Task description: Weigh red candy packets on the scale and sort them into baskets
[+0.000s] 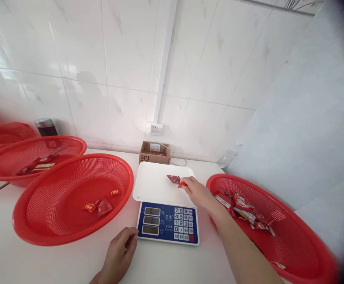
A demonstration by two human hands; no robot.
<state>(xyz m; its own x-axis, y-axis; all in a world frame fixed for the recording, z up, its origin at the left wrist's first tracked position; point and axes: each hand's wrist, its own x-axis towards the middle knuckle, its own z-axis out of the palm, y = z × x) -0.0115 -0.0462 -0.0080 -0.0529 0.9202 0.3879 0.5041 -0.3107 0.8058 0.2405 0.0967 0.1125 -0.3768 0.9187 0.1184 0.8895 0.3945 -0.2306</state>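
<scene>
My right hand (196, 192) reaches over the white weighing pan (151, 185), its fingertips pinching a small red wrapped packet (182, 184). Just left of those fingertips, a darker red wrapped packet (173, 178) lies on the pan. My left hand (121, 252) rests on the table at the lower left corner of the digital scale (168, 223), fingers curled closed with nothing visible in them. The scale's blue panel has three small displays on the left and a keypad on the right.
Red perforated baskets with wrapped packets stand at the near left (24, 221), far left (77, 142) and right (313, 252). A cardboard box (154, 159) sits behind the pan near a wall socket (154, 128). A dark lidded container (46, 127) and red bags (6, 132) are at the back left.
</scene>
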